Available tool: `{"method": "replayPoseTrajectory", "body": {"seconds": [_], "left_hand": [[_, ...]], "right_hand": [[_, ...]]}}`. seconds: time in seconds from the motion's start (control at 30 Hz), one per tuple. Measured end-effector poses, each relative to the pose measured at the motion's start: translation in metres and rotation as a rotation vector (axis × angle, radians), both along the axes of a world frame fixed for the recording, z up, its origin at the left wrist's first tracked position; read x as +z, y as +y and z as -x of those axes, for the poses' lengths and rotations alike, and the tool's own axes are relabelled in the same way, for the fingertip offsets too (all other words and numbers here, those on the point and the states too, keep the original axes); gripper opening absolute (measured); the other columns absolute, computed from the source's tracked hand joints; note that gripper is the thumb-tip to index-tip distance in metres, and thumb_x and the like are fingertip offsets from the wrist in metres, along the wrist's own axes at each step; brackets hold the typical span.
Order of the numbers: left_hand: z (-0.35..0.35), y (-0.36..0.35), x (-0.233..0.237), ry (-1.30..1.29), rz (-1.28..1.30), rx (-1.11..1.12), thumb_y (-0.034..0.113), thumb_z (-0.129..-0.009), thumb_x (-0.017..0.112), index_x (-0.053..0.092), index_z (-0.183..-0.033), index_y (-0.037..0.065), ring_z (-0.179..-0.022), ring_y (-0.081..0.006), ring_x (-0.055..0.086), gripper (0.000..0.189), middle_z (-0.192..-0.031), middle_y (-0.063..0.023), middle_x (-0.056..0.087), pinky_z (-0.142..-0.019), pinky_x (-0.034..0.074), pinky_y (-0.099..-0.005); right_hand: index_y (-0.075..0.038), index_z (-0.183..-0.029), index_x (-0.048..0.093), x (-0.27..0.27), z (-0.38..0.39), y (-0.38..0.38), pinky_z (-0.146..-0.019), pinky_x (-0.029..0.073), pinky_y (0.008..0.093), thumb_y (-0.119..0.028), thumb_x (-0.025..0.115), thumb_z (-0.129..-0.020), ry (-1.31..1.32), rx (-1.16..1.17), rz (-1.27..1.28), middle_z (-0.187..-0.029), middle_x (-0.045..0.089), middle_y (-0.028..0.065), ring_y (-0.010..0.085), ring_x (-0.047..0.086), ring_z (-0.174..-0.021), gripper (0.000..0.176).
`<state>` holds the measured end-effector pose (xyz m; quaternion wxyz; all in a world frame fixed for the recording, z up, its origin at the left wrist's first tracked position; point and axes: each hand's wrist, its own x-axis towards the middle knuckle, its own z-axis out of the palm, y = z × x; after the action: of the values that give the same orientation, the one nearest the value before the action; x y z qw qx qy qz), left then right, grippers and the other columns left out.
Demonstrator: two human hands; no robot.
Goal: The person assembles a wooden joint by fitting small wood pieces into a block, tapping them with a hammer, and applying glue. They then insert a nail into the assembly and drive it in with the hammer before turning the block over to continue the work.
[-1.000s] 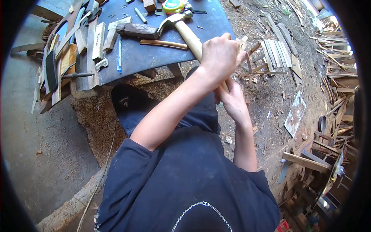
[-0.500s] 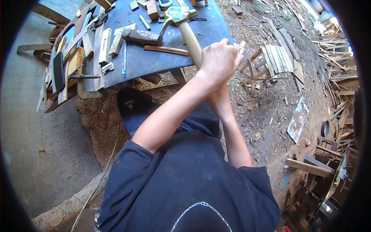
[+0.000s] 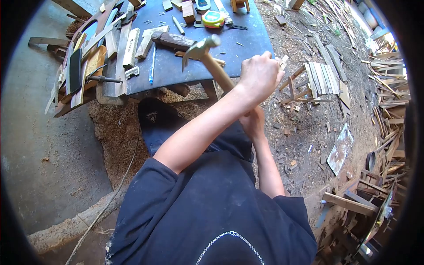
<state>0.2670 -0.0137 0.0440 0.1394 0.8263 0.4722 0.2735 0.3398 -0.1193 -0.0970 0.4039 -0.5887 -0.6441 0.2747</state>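
Note:
My left hand (image 3: 259, 76) is closed round the pale wooden handle of a claw hammer (image 3: 201, 47). The hammer's metal head hangs over the near edge of the dark blue table (image 3: 249, 37). My left forearm crosses in front of my body toward the right. My right hand (image 3: 253, 124) sits just beneath the left wrist, above my dark trousers. Most of it is hidden by the forearm, and I cannot make out what, if anything, it holds.
On the table lie a yellow tape measure (image 3: 213, 18), a blue pen (image 3: 152, 65), a brown-handled tool (image 3: 171, 39), nails and wood offcuts (image 3: 131, 42). A small slatted wooden frame (image 3: 319, 76) stands on the dirt to the right. Scrap wood (image 3: 386, 110) is piled further right.
The hammer has tilted, so its head now shows closer to my left hand and lower over the table. My right hand has slid further under the left forearm.

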Motion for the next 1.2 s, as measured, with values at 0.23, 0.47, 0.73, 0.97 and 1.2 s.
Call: {"method": "replayPoseTrajectory", "body": {"seconds": [0.23,0.47,0.73,0.97,1.2], "left_hand": [[-0.001,-0.001,0.000,-0.021,-0.004,0.017,0.038,-0.096,0.072,0.081,-0.099,0.007,-0.086,-0.0351,0.075,0.032,-0.096,-0.0146,0.070,-0.076,0.061,-0.0484],[0.001,-0.002,0.001,-0.019,-0.010,0.018,0.040,-0.097,0.071,0.081,-0.099,0.008,-0.085,-0.0350,0.075,0.033,-0.094,-0.0140,0.070,-0.076,0.061,-0.0497],[0.003,0.001,-0.002,-0.049,-0.003,0.011,0.042,-0.097,0.070,0.082,-0.104,0.012,-0.083,-0.0337,0.075,0.032,-0.091,-0.0130,0.070,-0.075,0.060,-0.0489],[0.004,0.004,-0.006,-0.092,0.007,0.007,0.042,-0.097,0.070,0.082,-0.111,0.014,-0.083,-0.0331,0.075,0.034,-0.091,-0.0130,0.071,-0.075,0.060,-0.0457],[0.007,0.004,-0.007,-0.114,0.005,0.007,0.042,-0.096,0.073,0.082,-0.114,0.013,-0.083,-0.0331,0.075,0.036,-0.093,-0.0132,0.072,-0.075,0.060,-0.0451]], "right_hand": [[-0.012,-0.089,0.064,0.021,-0.038,-0.043,-0.065,0.051,0.0450,-0.014,0.085,-0.074,-0.401,0.113,-0.212,-0.078,0.061,0.0076,0.0297,0.066,-0.072,0.026],[-0.015,-0.092,0.065,0.039,-0.093,-0.117,-0.066,0.049,0.0425,-0.021,0.081,-0.079,-0.697,0.090,-0.025,-0.082,0.056,0.0057,0.0275,0.063,-0.074,0.022],[-0.006,-0.100,0.067,-0.006,-0.126,-0.187,-0.069,0.051,0.0437,-0.017,0.079,-0.081,-0.391,-0.316,0.312,-0.084,0.060,0.0117,0.0316,0.068,-0.078,0.026],[-0.006,-0.093,0.063,0.017,-0.105,-0.148,-0.046,0.042,0.0216,-0.020,0.081,-0.091,0.561,-0.480,0.556,-0.072,0.059,-0.0022,0.0060,0.053,-0.050,0.023],[-0.003,-0.114,0.067,0.089,-0.090,-0.108,-0.058,0.050,0.0244,-0.022,0.081,-0.088,0.731,-0.088,0.256,-0.079,0.063,0.0017,0.0098,0.064,-0.065,0.035]]}}
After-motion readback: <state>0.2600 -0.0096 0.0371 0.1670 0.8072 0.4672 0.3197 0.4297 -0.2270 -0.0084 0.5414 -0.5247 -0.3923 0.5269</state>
